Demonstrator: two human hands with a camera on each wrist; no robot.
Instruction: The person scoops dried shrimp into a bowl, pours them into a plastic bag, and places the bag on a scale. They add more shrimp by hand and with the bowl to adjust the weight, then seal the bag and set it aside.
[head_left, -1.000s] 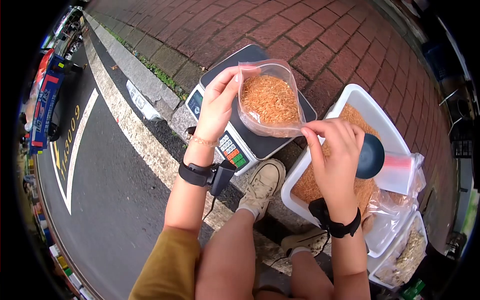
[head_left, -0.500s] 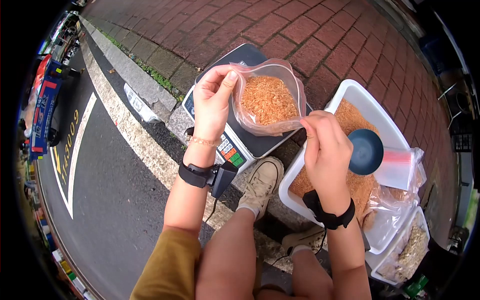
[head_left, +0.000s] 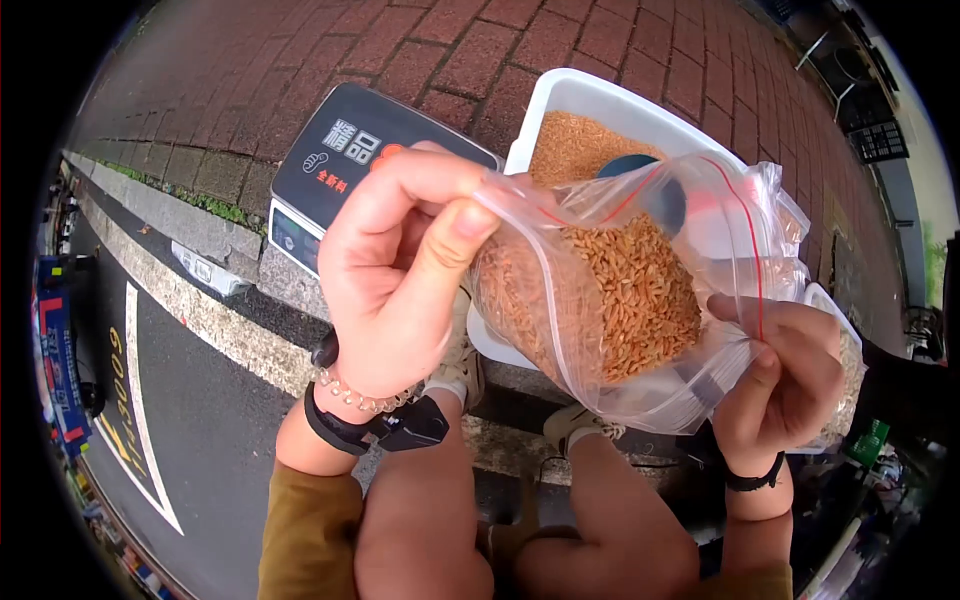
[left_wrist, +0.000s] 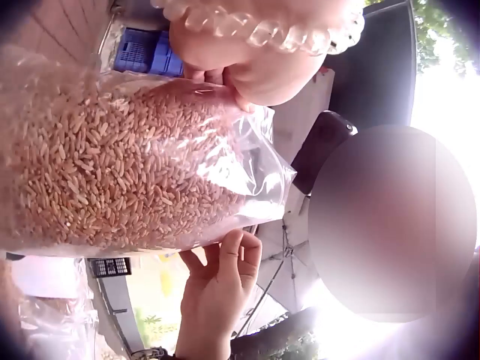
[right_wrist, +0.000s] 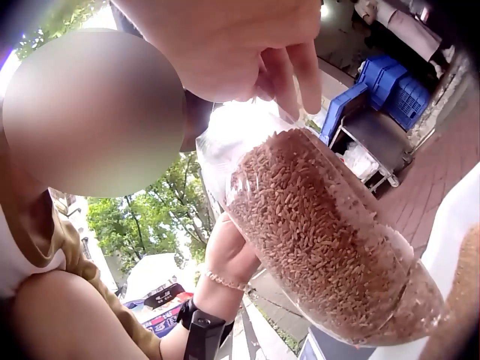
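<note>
A clear zip bag [head_left: 640,300] of brown grain hangs between both hands, its mouth open, raised close to the head camera. My left hand [head_left: 400,270] pinches one edge of its rim between thumb and fingers. On the opposite edge my right hand [head_left: 785,375] pinches the plastic near the red zip line. In the left wrist view the bag [left_wrist: 112,165] lies tilted with the right hand [left_wrist: 217,292] at its lower edge. The right wrist view shows the bag [right_wrist: 315,232] full of grain below the right hand [right_wrist: 232,45].
A scale [head_left: 350,140] stands on the pavement at the left. Behind the bag is a white tub [head_left: 545,90] of grain [head_left: 580,145] with a dark blue bowl [head_left: 625,165] in it. Plastic bags [head_left: 785,215] lie at its right end. Shoes [head_left: 590,425] are below.
Both hands have lifted the bag off the scale and brought it right and nearer to the head camera. The scale and tub now appear further left as the view has turned.
</note>
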